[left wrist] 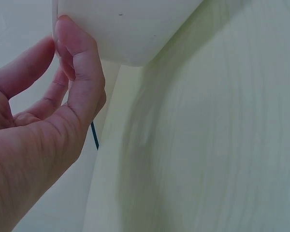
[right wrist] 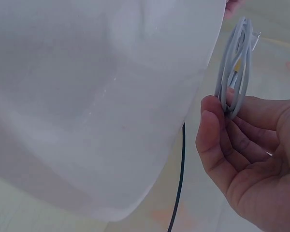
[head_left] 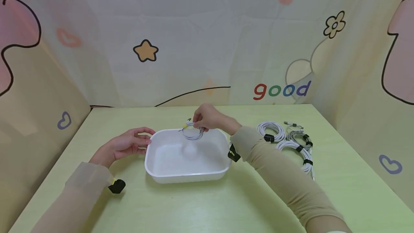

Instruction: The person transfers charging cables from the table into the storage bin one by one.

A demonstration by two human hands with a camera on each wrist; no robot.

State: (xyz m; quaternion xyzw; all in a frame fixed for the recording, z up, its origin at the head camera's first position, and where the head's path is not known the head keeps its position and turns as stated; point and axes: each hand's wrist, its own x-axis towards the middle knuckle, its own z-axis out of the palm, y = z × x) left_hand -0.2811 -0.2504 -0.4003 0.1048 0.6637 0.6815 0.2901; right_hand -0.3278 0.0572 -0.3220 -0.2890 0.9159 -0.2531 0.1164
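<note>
- Three sides of printed backdrop [head_left: 194, 21] enclose the space at the back, left and right: pale grey behind, yellowish at the sides, with a star, a flower, hearts and the word "good" in coloured letters.
- Pale yellow-green worktop [head_left: 129, 208], faintly grained, reaching to the foot of the backdrop and carrying everything that is set down.
- White basin [head_left: 187, 174], rectangular with rounded corners, standing upright near the middle of the worktop, between the two forearms in their beige sleeves.
- Left hand [head_left: 132, 143] at the basin's left side, towards its back corner: thumb and fingers spread, tips touching the rim and outer wall.
- Right hand [head_left: 208, 118] over the basin's back edge, thumb and fingers pinching one small cable coil.
- Three further coils on the worktop, right of the basin and beyond the right forearm: a front white coil [head_left: 292, 144], partly hidden by the sleeve; a back white coil [head_left: 280, 134]; a grey coil [head_left: 291, 137]. They lie close together, bound with black ties.
- Small cable coil [head_left: 193, 138], pale, hanging from the right fingertips, well apart from the left hand. From the head it shows against the basin's back rim and inside; the right wrist view shows a gap between coil and rim.
- Yellow band [head_left: 185, 127] on that coil.
</note>
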